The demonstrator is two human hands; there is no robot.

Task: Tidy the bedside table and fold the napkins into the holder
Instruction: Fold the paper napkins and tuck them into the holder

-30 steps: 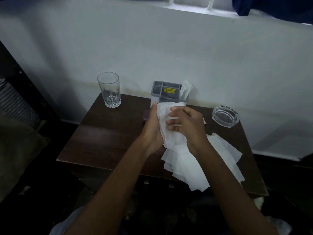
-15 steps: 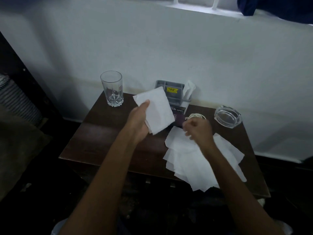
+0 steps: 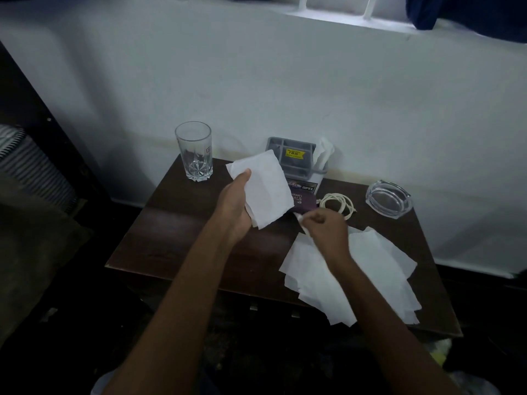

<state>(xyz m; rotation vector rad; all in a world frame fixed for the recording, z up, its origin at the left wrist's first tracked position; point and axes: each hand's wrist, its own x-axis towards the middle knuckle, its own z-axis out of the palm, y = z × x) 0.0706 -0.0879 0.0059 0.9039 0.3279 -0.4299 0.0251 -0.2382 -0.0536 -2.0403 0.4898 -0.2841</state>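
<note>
My left hand (image 3: 235, 206) holds a folded white napkin (image 3: 263, 189) up above the dark wooden bedside table (image 3: 176, 235), in front of the grey napkin holder (image 3: 293, 158). The holder stands at the table's back edge with one napkin (image 3: 323, 152) sticking out of its right side. My right hand (image 3: 325, 229) pinches the corner of a napkin from the loose pile of white napkins (image 3: 356, 275) on the table's right front.
A clear drinking glass (image 3: 194, 151) stands at the back left. A glass ashtray (image 3: 389, 198) sits at the back right. A coiled white cord (image 3: 339, 203) and a dark purple booklet (image 3: 305, 201) lie below the holder. A white wall runs behind the table.
The hands have separated. My left hand carried the folded napkin to the left and keeps it raised. My right hand dropped to the pile and now pinches a napkin corner.
</note>
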